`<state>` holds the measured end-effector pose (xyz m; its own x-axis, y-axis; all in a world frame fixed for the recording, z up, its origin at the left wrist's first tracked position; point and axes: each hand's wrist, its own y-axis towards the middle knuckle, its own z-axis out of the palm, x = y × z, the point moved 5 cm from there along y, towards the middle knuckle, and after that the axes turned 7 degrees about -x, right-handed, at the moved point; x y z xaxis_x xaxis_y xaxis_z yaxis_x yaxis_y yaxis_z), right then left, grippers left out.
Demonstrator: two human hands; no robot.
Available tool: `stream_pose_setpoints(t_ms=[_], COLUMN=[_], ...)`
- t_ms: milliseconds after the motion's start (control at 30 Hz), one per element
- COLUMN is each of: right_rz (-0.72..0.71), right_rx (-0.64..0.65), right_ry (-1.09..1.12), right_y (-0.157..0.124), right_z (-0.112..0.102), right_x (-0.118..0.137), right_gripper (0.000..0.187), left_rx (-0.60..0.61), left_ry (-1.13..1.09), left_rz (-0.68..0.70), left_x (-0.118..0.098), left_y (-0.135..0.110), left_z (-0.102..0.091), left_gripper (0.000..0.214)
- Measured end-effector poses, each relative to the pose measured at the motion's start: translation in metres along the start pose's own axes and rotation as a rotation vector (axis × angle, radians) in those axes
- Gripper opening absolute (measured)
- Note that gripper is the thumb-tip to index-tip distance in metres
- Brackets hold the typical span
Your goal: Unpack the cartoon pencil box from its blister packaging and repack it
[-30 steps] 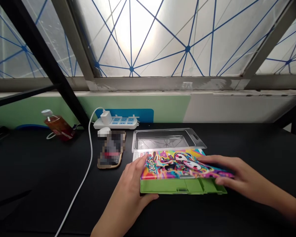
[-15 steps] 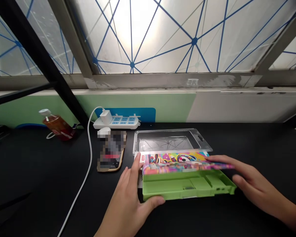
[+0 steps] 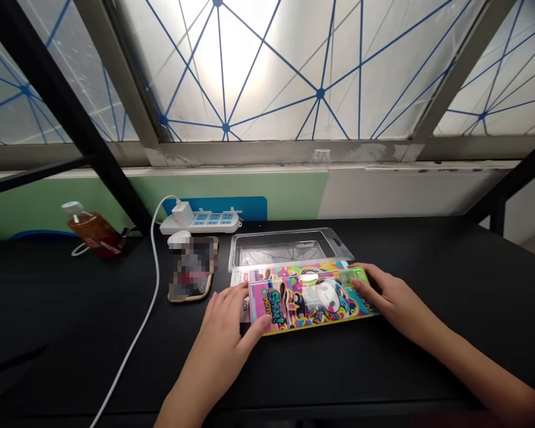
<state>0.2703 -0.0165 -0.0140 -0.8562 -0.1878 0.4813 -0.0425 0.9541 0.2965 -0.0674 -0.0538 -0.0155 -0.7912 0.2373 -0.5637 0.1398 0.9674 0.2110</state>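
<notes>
A colourful pencil case (image 3: 312,300) with a cartoon figure on its lid lies closed in front of me, its yellow-green edge showing along the front. My left hand (image 3: 229,324) grips its left end, thumb on the front corner and fingers behind. On the right end, my right hand (image 3: 383,291) holds the case, with the thumb on top beside a green window (image 3: 354,276) in the lid. Beneath and behind the case lies a printed card (image 3: 238,277), partly covered. Just behind that, a clear plastic package tray (image 3: 285,246) rests on the table.
A phone (image 3: 200,270) and a white earbud case-like object (image 3: 178,239) lie to the left. Behind them is a power strip (image 3: 214,222) with a white cable (image 3: 156,285) running forward. A drink bottle (image 3: 98,232) leans at the far left on the black table (image 3: 428,244).
The pencil case's lid was raised, showing the green inside; now it is down. My right hand has moved left, onto the lid's right end. The camera view has shifted slightly.
</notes>
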Motion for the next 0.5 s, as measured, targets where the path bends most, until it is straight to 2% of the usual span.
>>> stream_pose_setpoints(t_ms=[100,167,267,367,500], right_rz=[-0.175,-0.33,-0.497,-0.556,-0.524], right_rx=[-0.134,-0.181,-0.088,0.006,-0.006], right_ry=[-0.2,-0.305,-0.301,-0.238,-0.182], right_y=[0.003,0.003,0.004,0.009,0.018], right_z=[-0.006,-0.006,0.008,0.026,0.039], right_x=[0.018,0.039,0.076,0.106,0.116], right_gripper=[0.048,0.042,0.033,0.03,0.024], left_rx=[-0.026,-0.026,0.001,0.02,0.033], left_ry=[-0.02,-0.043,-0.077,-0.092,-0.115], left_rz=[-0.031,-0.03,0.004,0.01,0.004], left_x=[0.002,0.002,0.001,0.001,0.0], left_y=[-0.001,-0.002,-0.004,-0.005,-0.005], left_z=[0.0,0.0,0.001,0.001,-0.001], left_gripper=[0.064,0.07,0.088,0.102,0.099])
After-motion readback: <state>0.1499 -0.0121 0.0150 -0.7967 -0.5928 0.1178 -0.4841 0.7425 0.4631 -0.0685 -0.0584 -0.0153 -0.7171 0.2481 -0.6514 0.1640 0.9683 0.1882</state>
